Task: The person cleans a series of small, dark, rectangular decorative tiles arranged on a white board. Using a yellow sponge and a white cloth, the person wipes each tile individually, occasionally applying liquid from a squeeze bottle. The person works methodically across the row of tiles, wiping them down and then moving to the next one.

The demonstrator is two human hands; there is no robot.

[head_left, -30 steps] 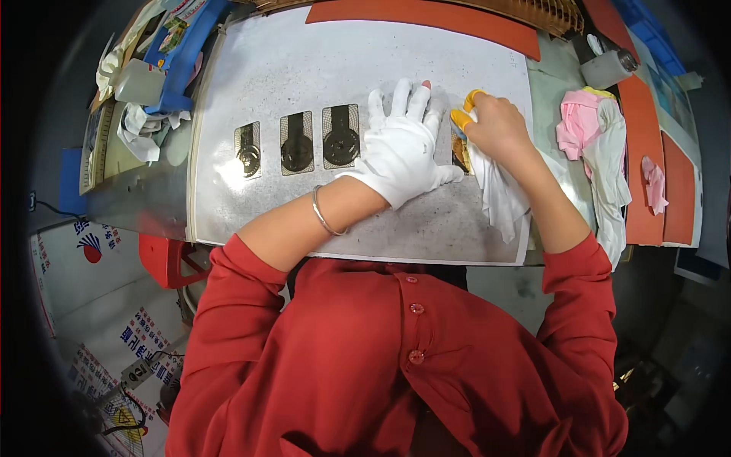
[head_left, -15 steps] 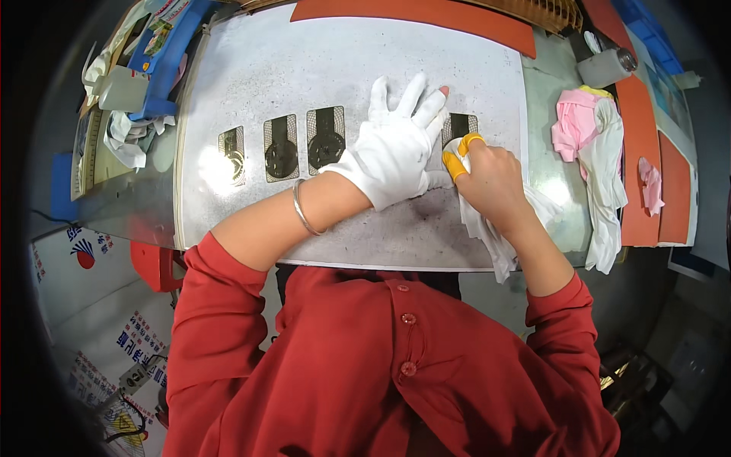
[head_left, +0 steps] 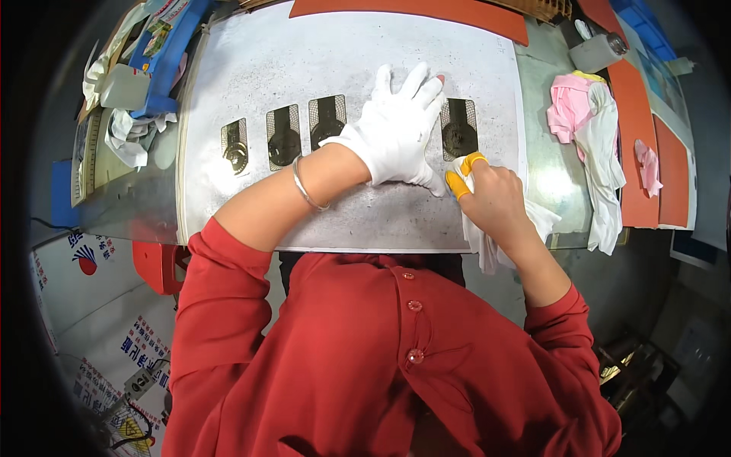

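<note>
My left hand [head_left: 401, 126] wears a white glove and lies spread on the white work sheet [head_left: 343, 221], between two of the dark pieces. A bit of bare fingertip shows through the glove. My right hand [head_left: 493, 194], with yellow finger cots on thumb and forefinger, grips a white cloth [head_left: 481, 242] whose loose end hangs over the table's front edge. Just beyond it lies a flat dark rectangular piece [head_left: 459, 133] with a round pattern and mesh-like sides. Three similar pieces lie left of my glove: one piece [head_left: 327, 118] partly covered by it, another piece [head_left: 283, 141], and the leftmost piece [head_left: 235, 148].
A blue holder [head_left: 164, 80] and a white bottle [head_left: 126, 87] stand at the left, beside crumpled cloth [head_left: 133, 137]. On the right are a clear bottle [head_left: 598, 53], pink cloth [head_left: 569, 107] and white cloth [head_left: 601, 164]. An orange strip [head_left: 419, 14] runs along the back.
My right hand and cloth have drawn back off the right-hand dark piece, which now shows almost whole. My left glove has shifted slightly, covering part of the neighbouring piece. The view has tilted a little.
</note>
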